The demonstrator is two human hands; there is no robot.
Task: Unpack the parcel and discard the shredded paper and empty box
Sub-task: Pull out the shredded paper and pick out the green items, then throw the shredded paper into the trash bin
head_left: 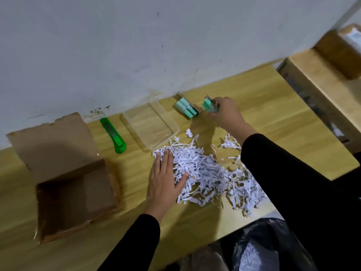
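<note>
A pile of white shredded paper lies on the wooden table. My left hand rests flat on the pile's left edge, fingers apart. Farther back, my right hand grips a small mint-green pack just above the table. A second mint-green pack lies beside it near the wall. The open brown cardboard box stands at the left with its flap folded back; its inside looks empty.
A green utility knife and a clear plastic tray lie between the box and the packs. A black bin bag with shreds in it sits below the table's front edge. Stacked cardboard boxes stand at the right.
</note>
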